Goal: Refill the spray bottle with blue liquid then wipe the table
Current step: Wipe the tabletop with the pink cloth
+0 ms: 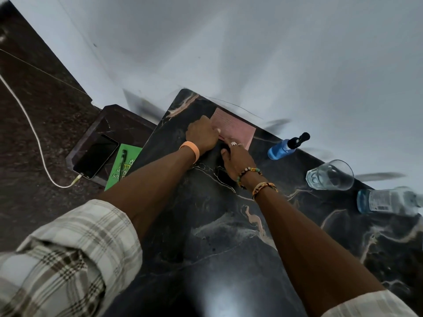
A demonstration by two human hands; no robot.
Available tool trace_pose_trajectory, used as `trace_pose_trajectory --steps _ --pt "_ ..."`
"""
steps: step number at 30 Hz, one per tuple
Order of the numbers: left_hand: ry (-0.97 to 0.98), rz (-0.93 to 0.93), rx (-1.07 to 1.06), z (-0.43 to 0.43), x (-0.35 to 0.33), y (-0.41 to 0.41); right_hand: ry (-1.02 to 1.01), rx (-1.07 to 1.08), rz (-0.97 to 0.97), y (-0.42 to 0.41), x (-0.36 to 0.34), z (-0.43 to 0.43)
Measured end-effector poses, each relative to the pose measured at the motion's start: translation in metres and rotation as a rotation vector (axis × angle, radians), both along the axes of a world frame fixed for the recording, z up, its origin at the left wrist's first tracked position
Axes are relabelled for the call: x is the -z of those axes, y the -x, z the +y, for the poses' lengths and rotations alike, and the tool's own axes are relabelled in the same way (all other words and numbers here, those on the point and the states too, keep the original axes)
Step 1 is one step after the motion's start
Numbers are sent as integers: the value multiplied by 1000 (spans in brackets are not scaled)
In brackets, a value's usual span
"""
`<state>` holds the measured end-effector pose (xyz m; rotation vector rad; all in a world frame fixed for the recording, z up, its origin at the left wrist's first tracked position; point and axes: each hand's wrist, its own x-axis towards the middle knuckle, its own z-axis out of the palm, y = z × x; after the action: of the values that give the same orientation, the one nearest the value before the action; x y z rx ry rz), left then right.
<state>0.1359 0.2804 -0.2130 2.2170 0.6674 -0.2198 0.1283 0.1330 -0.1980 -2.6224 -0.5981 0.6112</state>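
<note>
Seemingly, refilling is done and wiping is under way; the left hand (201,136), fingers curled, and the right hand (235,159), fingers pressed flat, are laid on a pink cloth (233,128) at the far edge of the marble table (217,236); the spray bottle (286,146), holding blue liquid, is seen rightward.

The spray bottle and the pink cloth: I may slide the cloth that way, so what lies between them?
Nothing: the head view shows only bare dark marble table between the pink cloth and the spray bottle.
</note>
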Motion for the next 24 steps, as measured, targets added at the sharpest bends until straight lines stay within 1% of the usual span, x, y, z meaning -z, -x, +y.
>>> trace_pose_trajectory --steps 2,5,7,9,11,13,14,16,18,20,24 --pt "-10 -16 18 -1 0 -1 -20 29 8 0 1 -1" --pt "-49 -23 6 -10 1 3 -130 166 51 -2 -4 -3" --pt "8 -79 -46 -17 -2 8 -226 246 82 -1 -9 -4" --pt "170 -185 -117 -23 -12 15 -300 378 68 1 -17 -5" --pt "480 -269 -196 -25 -29 27 -351 495 20 4 -25 -8" --pt "782 -307 -250 -24 -49 40 -474 613 39 9 -36 -11" --pt "889 -312 -256 -23 -58 47 -566 679 92 14 -42 -14" --pt "1070 -316 -268 -20 -73 60 -752 785 261 22 -50 -20" --pt "1201 -272 -260 -19 -84 74 -858 822 442 35 -60 -29" --pt "1218 -218 -222 -20 -95 87 -882 844 556 52 -73 -39" --pt "1132 -165 -140 -24 -110 114 -873 899 534 86 -89 -57"
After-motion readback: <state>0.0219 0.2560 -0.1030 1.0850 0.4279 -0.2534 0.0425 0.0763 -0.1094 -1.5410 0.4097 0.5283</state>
